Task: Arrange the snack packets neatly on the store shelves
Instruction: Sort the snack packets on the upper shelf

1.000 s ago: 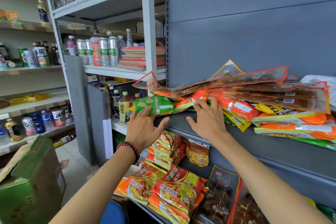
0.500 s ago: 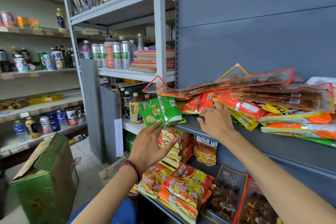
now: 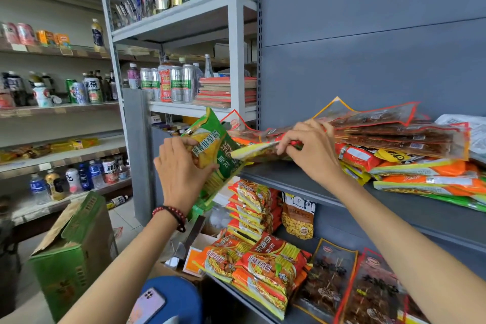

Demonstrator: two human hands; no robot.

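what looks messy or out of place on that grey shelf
On the grey metal shelf, long clear red-edged packets splay crookedly over orange and yellow packets, corners sticking up. The left hand holds a green noodle packet tilted off the shelf's end.

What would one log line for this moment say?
left hand: holds green packet clear of shelf | right hand: pinches yellow-edged packet | grey shelf: packet pile untidy
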